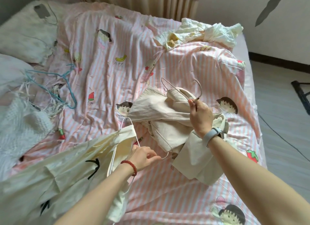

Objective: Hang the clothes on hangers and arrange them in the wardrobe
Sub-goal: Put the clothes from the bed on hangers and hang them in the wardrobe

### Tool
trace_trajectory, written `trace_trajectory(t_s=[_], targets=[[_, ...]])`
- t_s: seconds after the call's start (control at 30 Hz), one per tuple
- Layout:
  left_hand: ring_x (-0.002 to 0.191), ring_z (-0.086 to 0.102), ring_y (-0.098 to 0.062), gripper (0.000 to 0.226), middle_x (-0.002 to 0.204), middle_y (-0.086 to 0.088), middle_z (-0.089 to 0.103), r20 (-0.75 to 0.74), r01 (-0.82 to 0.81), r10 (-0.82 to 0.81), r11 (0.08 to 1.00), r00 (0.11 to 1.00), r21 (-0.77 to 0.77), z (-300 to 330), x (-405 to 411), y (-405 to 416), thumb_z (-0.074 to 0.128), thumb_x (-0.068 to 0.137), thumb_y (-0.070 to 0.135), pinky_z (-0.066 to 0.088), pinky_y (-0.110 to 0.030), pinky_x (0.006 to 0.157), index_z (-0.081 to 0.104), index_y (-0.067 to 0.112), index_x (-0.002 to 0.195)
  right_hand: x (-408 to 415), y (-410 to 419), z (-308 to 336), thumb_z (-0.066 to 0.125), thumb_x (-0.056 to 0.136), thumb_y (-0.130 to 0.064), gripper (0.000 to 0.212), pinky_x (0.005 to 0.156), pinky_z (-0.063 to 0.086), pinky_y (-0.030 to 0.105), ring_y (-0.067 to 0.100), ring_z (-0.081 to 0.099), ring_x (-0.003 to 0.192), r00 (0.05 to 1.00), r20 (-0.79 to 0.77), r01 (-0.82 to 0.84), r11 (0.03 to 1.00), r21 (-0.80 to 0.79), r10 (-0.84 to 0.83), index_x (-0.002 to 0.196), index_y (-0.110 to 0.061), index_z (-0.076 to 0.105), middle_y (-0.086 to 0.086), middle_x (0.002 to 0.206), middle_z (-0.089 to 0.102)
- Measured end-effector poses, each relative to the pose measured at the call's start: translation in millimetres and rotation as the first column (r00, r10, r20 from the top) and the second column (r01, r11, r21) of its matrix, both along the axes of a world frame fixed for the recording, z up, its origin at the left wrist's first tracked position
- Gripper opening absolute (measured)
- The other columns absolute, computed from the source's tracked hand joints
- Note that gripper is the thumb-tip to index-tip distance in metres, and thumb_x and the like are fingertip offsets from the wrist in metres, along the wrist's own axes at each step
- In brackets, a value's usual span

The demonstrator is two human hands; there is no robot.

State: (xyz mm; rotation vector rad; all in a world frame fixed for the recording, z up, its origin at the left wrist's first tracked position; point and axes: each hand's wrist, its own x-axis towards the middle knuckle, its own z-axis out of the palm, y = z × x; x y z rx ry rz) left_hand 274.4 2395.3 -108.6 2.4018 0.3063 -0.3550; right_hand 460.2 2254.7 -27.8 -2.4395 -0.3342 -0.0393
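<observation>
Standing over a bed point(167, 199) covered in a pink striped cartoon sheet, you hold two garments at once: your left hand point(142, 155) is pinched shut on the hook of a white hanger point(125, 124) already threaded into a pale cream garment point(70, 159) that drapes toward the lower left, while your right hand point(200, 115) is closed around the neck of a brown wire hanger point(176, 89) lifted above a beige garment point(171, 117) bunched mid-bed. That hanger looks only partly inside the beige cloth, so the step in hand is probably seating it. Let the cream piece hang clear so its weight does not twist your left wrist, and shake the beige one until both shoulders settle evenly on the wire before lifting. Still waiting are a crumpled cream-and-yellow garment point(201, 32) at the far edge, a white knit piece point(18, 122) at left, and blue hangers point(55, 84) lying beside it. No wardrobe is in view.
</observation>
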Motion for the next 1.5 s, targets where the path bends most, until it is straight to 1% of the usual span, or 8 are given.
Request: trace_trajectory(t_s=[0.3, 0.53, 0.67, 0.8, 1.0, 1.2, 1.37, 1.5], targets=[[0.089, 0.06, -0.008, 0.025, 0.091, 0.011, 0.07, -0.062, 0.031, -0.036, 0.997, 0.997, -0.073, 20, -11, -5, 0.058, 0.085, 0.048, 0.029, -0.031, 0.092, 0.072, 0.028, 0.085, -16, -14, 2, 0.055, 0.091, -0.019, 0.027, 0.063, 0.037, 0.034, 0.027, 0.055, 0.064, 0.997, 0.055, -0.06, 0.986, 0.157, 0.052, 0.092, 0.007, 0.061, 0.009, 0.061, 0.057], [0.081, 0.059, -0.009, 0.026, 0.073, 0.013, 0.062, -0.164, 0.115, -0.125, 0.991, 0.978, -0.066, 35, -13, -3, 0.056, 0.086, 0.048, 0.024, -0.034, 0.1, 0.071, 0.026, 0.085, -13, -21, -4, 0.043, 0.095, -0.02, 0.02, 0.062, 0.03, 0.033, 0.04, 0.059, 0.08, 0.999, 0.04, -0.025, 0.998, 0.065, 0.022, 0.096, -0.003, 0.055, 0.021, 0.084, 0.065], [0.077, 0.062, -0.015, 0.018, 0.078, 0.005, 0.07, 0.029, -0.144, 0.143, 0.989, 0.989, 0.042, 40, -17, 13, 0.064, 0.083, 0.039, 0.036, -0.038, 0.095, 0.074, 0.024, 0.079, -16, -22, -9, 0.042, 0.095, -0.02, 0.019, 0.06, 0.033, 0.036, 0.04, 0.06, 0.08, 0.998, 0.063, -0.021, 1.0, 0.001, 0.021, 0.096, -0.005, 0.054, 0.02, 0.086, 0.066], [0.089, 0.056, -0.021, 0.021, 0.078, 0.004, 0.06, 0.239, -0.631, 0.588, 0.756, 0.772, 0.176, 56, -2, 59, 0.055, 0.088, 0.04, 0.028, -0.035, 0.087, 0.068, 0.025, 0.083, -14, -16, 0, 0.043, 0.095, -0.022, 0.02, 0.061, 0.032, 0.035, 0.041, 0.06, 0.08, 0.993, 0.102, 0.053, 0.998, 0.031, -0.056, 0.095, -0.008, 0.058, 0.019, 0.085, 0.066], [0.14, 0.011, -0.032, 0.062, 0.152, -0.016, 0.013, -0.126, -0.63, 0.659, 0.749, 0.742, 0.204, 77, 17, 112, 0.042, 0.094, 0.033, 0.011, -0.04, 0.113, 0.016, 0.013, 0.146, -12, 2, 45, 0.047, 0.094, -0.02, 0.021, 0.057, 0.037, 0.037, 0.039, 0.06, 0.067, 0.973, 0.229, -0.013, 0.994, 0.107, -0.012, 0.09, -0.006, 0.062, 0.02, 0.07, 0.065], [0.14, 0.017, -0.022, 0.06, 0.152, -0.009, 0.017, 0.246, -0.597, 0.57, 0.801, 0.784, 0.046, 142, 4, 107, 0.052, 0.091, 0.025, 0.016, -0.034, 0.114, 0.026, 0.016, 0.144, -25, 39, 115, 0.049, 0.089, -0.021, 0.029, 0.05, 0.04, 0.033, 0.038, 0.058, 0.052, 0.879, 0.409, -0.315, 0.942, 0.117, 0.244, 0.071, -0.002, 0.059, 0.019, 0.055, 0.061], [0.138, 0.025, -0.022, 0.064, 0.145, -0.006, 0.035, 0.595, -0.507, 0.295, 0.833, 0.747, 0.223, 228, -35, 91, 0.037, 0.086, 0.051, 0.017, -0.038, 0.113, 0.039, 0.012, 0.137, -63, 86, 187, 0.047, 0.088, -0.025, 0.035, 0.048, 0.04, 0.031, 0.037, 0.057, 0.047, 0.667, 0.498, -0.664, 0.745, 0.061, 0.554, 0.062, -0.002, 0.055, 0.016, 0.049, 0.058], [0.093, 0.063, -0.028, 0.047, 0.096, -0.011, 0.069, 0.708, -0.592, 0.289, 0.775, 0.644, 0.222, 274, -106, 82, 0.041, 0.09, 0.044, 0.045, -0.033, 0.081, 0.066, 0.007, 0.105, -122, 125, 239, 0.052, 0.088, -0.02, 0.03, 0.051, 0.044, 0.038, 0.039, 0.057, 0.055, 0.479, 0.454, -0.848, 0.53, 0.017, 0.752, 0.064, -0.001, 0.054, 0.015, 0.056, 0.061]])
